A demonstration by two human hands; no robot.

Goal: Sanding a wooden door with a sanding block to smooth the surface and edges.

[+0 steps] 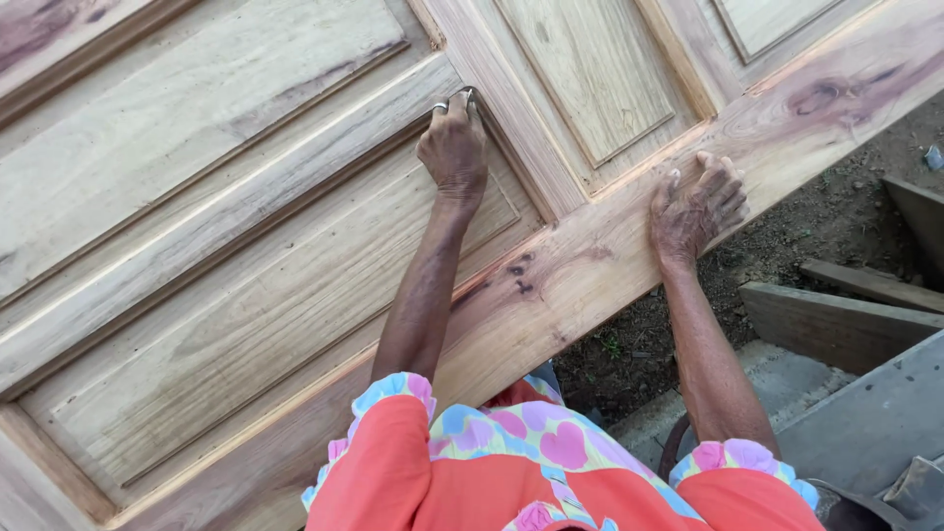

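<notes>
Pale, unfinished wood fills most of my view: a large panelled door [246, 246] lying flat and angled across the frame, its raised panels framed by grooved mouldings; darker reddish grain and a few small knots mark the outer rail nearest me. My left hand [453, 147] reaches out to the corner of a lower panel, its grip closed tight on a small piece of something pressed into the moulding groove; I cannot tell what it is, though a ring shows on one finger. My right hand [696, 208] rests flat on the door's outer rail, fingers spread apart, holding nothing. Both arms emerge from orange sleeves [393, 462] trimmed with a heart-patterned frill. Beyond the door's edge, to the right, lies bare dirt ground [836, 216] with grey wooden planks [836, 324] scattered on it.
</notes>
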